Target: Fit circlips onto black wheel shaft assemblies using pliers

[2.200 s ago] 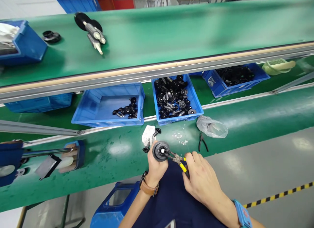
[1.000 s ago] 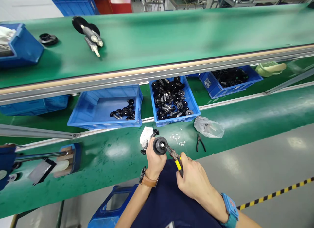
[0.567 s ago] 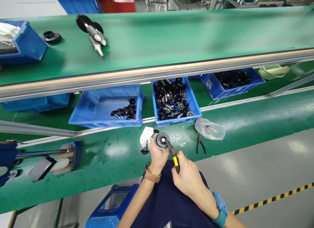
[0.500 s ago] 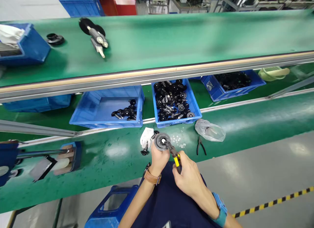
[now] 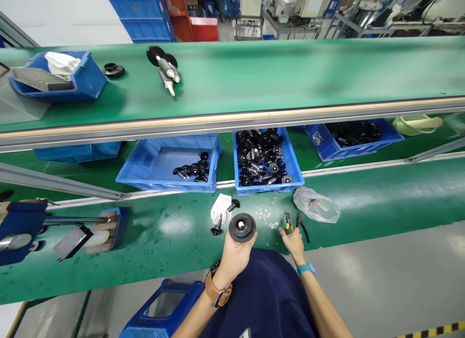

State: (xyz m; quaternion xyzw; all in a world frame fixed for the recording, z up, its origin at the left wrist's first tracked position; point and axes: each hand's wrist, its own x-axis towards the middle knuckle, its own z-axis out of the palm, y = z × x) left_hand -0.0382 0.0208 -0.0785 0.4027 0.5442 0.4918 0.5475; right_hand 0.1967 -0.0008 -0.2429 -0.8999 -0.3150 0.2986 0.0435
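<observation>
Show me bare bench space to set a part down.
Free: the green bench between the blue fixture and the white glove, and again right of the plastic bag. Crowded: between glove and bag, with loose rings, two pliers and the right hand.

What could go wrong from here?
The loose rings beside the right hand could get brushed astray. The yellow-handled pliers sit close to the black pliers, so the two might snag. The round black part, held only by the left hand, could drop if that grip slips.
</observation>
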